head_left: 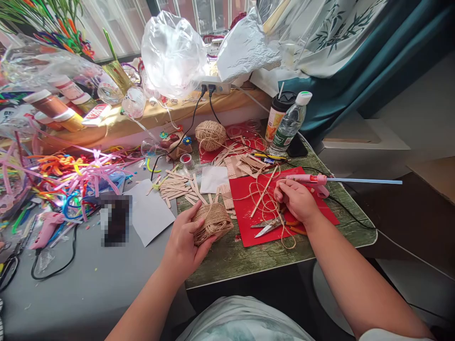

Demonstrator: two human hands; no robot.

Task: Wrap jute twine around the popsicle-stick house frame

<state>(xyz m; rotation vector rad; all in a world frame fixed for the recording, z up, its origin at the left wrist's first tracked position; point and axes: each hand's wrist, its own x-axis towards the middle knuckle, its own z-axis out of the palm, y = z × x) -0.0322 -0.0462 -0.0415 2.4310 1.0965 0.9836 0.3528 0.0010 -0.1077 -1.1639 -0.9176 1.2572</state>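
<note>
Left hand (185,244): fingers curled and clamped around a twine-wrapped form (212,222), thumb on its near face, held just above the green tabletop (249,258). A strand of loose twine (265,203) runs from it rightward over the red sheet (284,208).

Right hand (296,199): fingers drawn together, pinching that strand at the tips; knuckles rest on the red sheet. Scissors (272,226) lie open just beside the wrist, tangled under the twine loops.

Pink glue gun (307,182) sits just behind the right hand, glue stick projecting right, cord trailing off the table edge. Craft sticks (177,187) are scattered behind the wrapped form; twine ball (210,135) and water bottle (289,124) farther back.

Risk, judged: the strand could snag on the scissor blades or a stick when pulled taut, loosening the wrap. The knuckles are near the gun nozzle; a burn is likely if it is hot.
</note>
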